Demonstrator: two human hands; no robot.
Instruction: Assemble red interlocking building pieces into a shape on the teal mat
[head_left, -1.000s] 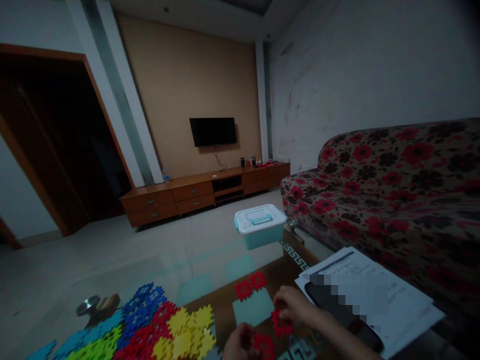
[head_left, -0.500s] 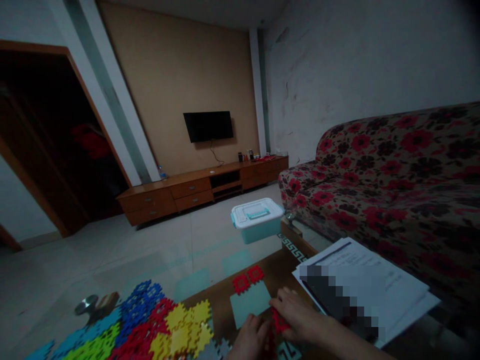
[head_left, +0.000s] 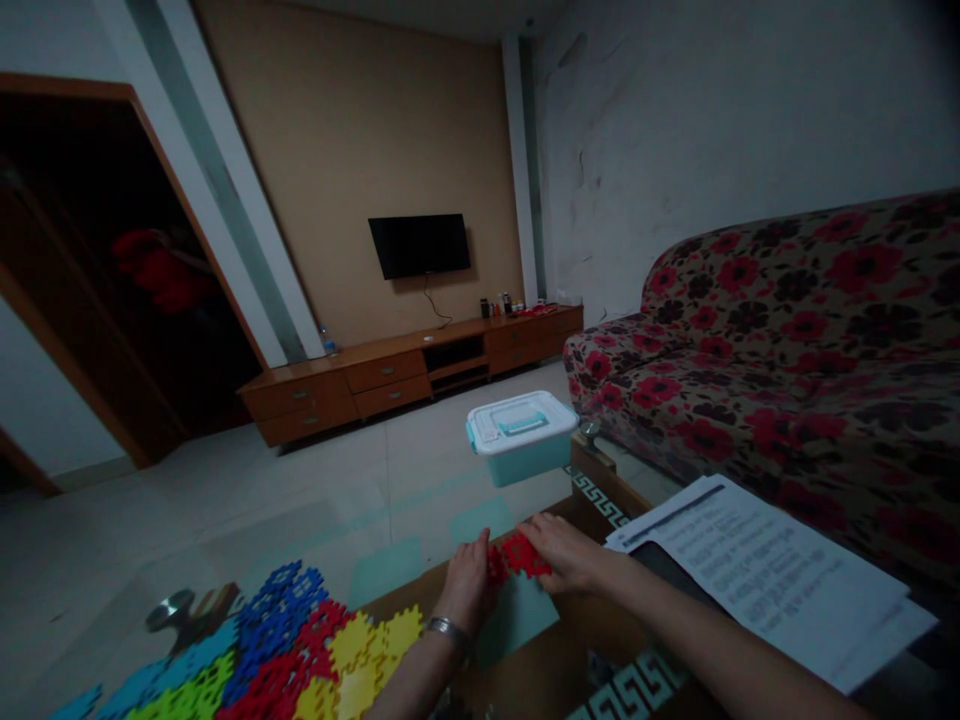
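Observation:
Red interlocking plastic pieces [head_left: 516, 556] lie on the glass-topped table [head_left: 585, 650]. Both my hands rest on them. My left hand [head_left: 466, 580], with a silver bracelet at the wrist, curls its fingers onto the left red piece. My right hand [head_left: 562, 552] reaches in from the right with its fingers closed on the right red piece. A heap of blue, red, yellow, green and cyan pieces [head_left: 300, 650] lies at the lower left of the table.
Printed papers [head_left: 772, 575] lie on the table at right. A white-lidded teal box [head_left: 521, 435] stands on the floor beyond. A flowered sofa [head_left: 787, 370] fills the right side. A wooden TV cabinet [head_left: 412, 375] and a dark doorway are farther off.
Both hands have moved forward, away from me, from the near table edge to the pair of red pieces farther out. The view has shifted slightly.

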